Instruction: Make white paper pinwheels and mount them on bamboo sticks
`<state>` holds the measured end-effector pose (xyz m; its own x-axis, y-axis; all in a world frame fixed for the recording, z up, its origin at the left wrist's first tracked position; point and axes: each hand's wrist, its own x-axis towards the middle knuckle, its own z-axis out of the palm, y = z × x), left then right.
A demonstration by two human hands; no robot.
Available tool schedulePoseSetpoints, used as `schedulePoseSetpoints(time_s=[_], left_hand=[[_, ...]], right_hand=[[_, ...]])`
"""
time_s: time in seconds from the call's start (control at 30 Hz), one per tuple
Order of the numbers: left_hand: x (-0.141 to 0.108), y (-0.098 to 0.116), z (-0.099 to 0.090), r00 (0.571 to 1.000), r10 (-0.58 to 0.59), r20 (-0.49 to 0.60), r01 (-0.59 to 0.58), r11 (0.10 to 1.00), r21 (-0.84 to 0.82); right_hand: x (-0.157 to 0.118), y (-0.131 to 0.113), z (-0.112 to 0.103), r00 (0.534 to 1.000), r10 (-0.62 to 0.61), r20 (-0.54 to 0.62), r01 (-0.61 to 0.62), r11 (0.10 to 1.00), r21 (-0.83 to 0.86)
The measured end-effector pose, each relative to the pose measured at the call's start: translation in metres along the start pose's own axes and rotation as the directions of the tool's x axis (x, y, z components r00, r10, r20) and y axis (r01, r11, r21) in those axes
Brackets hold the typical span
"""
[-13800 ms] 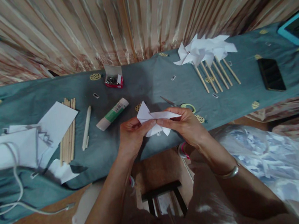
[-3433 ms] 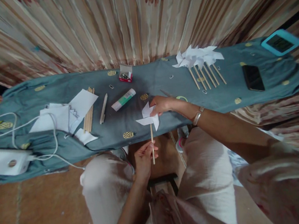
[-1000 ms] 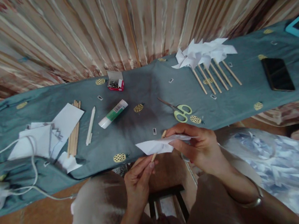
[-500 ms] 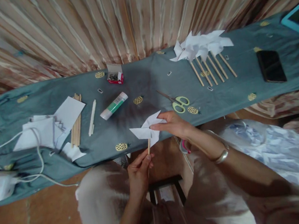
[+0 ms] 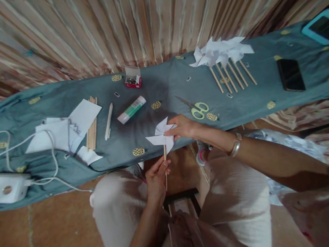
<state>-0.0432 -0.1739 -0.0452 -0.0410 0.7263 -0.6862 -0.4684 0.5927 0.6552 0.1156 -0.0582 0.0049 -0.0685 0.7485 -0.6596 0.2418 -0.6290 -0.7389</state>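
A white paper pinwheel (image 5: 157, 139) on a thin wooden stick is held over the table's front edge. My left hand (image 5: 156, 179) is closed round the stick below the blades. At the pinwheel's right side, the fingers of my right hand (image 5: 182, 127) pinch a paper blade. A small dark spot marks the pinwheel's centre. Just beyond my right hand lie scissors (image 5: 198, 109) with green handles. A glue stick (image 5: 131, 109) and a white pen (image 5: 109, 122) rest to the left.
Several finished pinwheels (image 5: 221, 51) lie at the back right, near a black phone (image 5: 291, 75) and a blue-framed device (image 5: 324, 26). A small box of pins (image 5: 132, 77) stands at the back. Paper sheets (image 5: 51, 136), wooden sticks (image 5: 92, 125) and a corded power strip (image 5: 4, 187) occupy the left.
My right hand has shifted slightly up and left, and the pinwheel's blades have turned a little. The camera view has shifted, moving the table items. Both hands keep their hold.
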Motion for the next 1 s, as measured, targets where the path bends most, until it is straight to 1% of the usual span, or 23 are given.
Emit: schedulePoseSetpoints(time_s=[0.23, 0.43, 0.63, 1.0], left_hand=[[0.0, -0.004, -0.002, 1.0, 0.008, 0.019, -0.008, 1.0, 0.006], [-0.001, 0.002, 0.0, 0.999, -0.036, 0.023, 0.034, 0.998, 0.047], [-0.001, 0.006, 0.003, 0.998, -0.044, 0.045, 0.043, 0.999, 0.024], [-0.001, 0.005, 0.005, 0.999, -0.031, 0.012, 0.031, 0.998, 0.046]], right_hand=[[0.008, -0.01, -0.004, 0.998, 0.058, 0.037, -0.054, 0.993, -0.102], [0.007, -0.018, -0.002, 0.996, 0.092, 0.019, -0.089, 0.985, -0.149], [0.003, -0.027, 0.003, 0.993, 0.119, -0.002, -0.118, 0.977, -0.179], [0.007, -0.023, 0.005, 0.994, 0.101, -0.043, -0.107, 0.982, -0.156]])
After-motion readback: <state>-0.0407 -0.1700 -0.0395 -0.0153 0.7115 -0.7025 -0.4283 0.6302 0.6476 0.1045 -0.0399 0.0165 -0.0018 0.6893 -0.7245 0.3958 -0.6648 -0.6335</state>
